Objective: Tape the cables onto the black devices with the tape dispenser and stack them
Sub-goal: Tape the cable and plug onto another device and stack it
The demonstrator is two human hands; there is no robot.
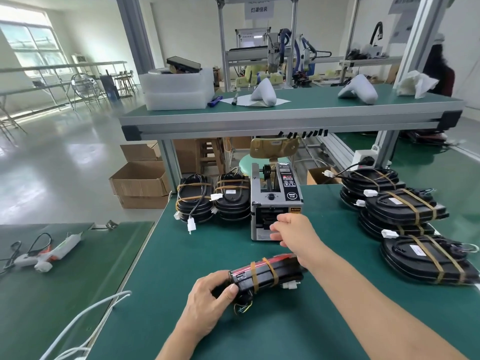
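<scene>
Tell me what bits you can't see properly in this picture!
- Tape dispenser outlet, head view: the right hand covers it, so any tape piece there is hidden.
- Right hand's fingertips: too blurred to tell if they pinch anything.
- Black device near end: the left hand grips it and hides it.
- Dispenser panel labels: too small to read.
- Stacked devices at right: lowest one cut off by the picture edge.

Counts, head view:
- tape dispenser [275,203]: one
- device in hand [267,275]: one, two tape bands on it
- device stacks, far left [193,201] and [232,198]: two
- device stacks, right [368,183], [402,211], [426,261]: three; units per stack unclear
- cardboard boxes [140,183] on floor: at least three
- hands: two, left [207,305], right [293,232]
</scene>
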